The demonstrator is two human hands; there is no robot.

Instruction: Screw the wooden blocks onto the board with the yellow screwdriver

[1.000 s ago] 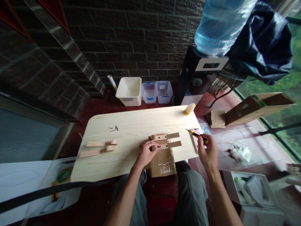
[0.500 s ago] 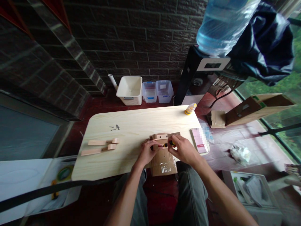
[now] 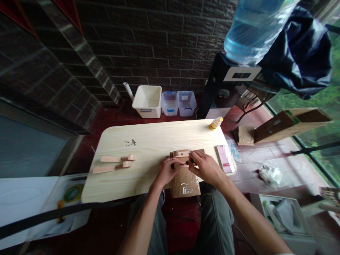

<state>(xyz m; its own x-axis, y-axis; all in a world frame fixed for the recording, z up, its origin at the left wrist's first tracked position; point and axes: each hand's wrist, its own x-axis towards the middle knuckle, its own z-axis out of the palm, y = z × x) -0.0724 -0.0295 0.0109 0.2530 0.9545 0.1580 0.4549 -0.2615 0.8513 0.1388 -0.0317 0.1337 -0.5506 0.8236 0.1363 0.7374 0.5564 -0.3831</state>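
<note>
My right hand (image 3: 203,165) is closed around the black-and-yellow handle of a screwdriver (image 3: 187,162), whose shaft points left. Facing it, my left hand (image 3: 168,168) pinches a small wooden block (image 3: 177,165) at the screwdriver's tip; whether a screw sits there is too small to tell. Just behind the fingers lies another wooden piece (image 3: 182,153) with a dark hole in it. Both hands are over a taped cardboard piece (image 3: 185,184) that overhangs the table's near edge. Two wooden strips with blocks at their ends (image 3: 114,159) rest to the left.
Several dark screws (image 3: 133,142) lie on the pale table (image 3: 159,136). A yellow-capped bottle (image 3: 216,123) stands at the far right corner, and a phone (image 3: 224,158) lies at the right edge. Plastic bins (image 3: 147,101) and a water dispenser (image 3: 212,85) stand beyond the table.
The screwdriver handle has turned slightly in my right hand, and its fingers have shifted a little. My left hand keeps its grip. The whole view has moved slightly.
</note>
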